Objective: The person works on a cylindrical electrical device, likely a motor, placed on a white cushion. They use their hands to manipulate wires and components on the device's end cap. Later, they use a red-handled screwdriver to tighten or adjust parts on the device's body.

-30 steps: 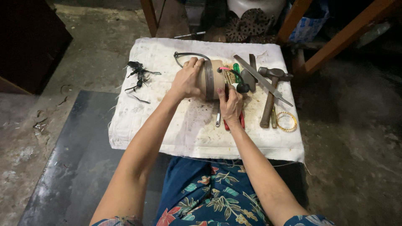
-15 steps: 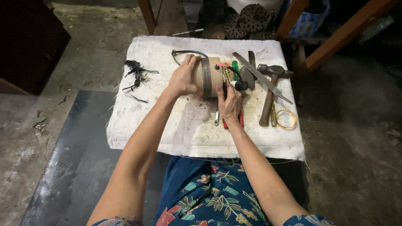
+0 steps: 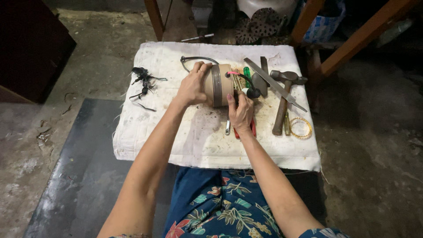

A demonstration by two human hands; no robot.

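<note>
A tan, drum-shaped part (image 3: pixel 219 84) with a dark band lies on its side on a stained white cloth (image 3: pixel 198 141). My left hand (image 3: pixel 193 86) grips its left end. My right hand (image 3: pixel 241 111) rests at its right end, fingers pinched on something small there that I cannot make out. A pink wire and a black wire come out of that end. Pliers with red handles (image 3: pixel 252 129) lie under my right hand.
A hammer (image 3: pixel 283 99), a long flat metal file (image 3: pixel 275 83), a green-handled screwdriver (image 3: pixel 247 76) and a gold ring (image 3: pixel 300 128) lie on the right of the cloth. Black scraps (image 3: pixel 143 81) sit at the left. Wooden frame legs (image 3: pixel 343 50) stand behind.
Both hands have stayed on the drum-shaped part; my right hand's fingers shifted slightly at its right end. The view has drifted a little.
</note>
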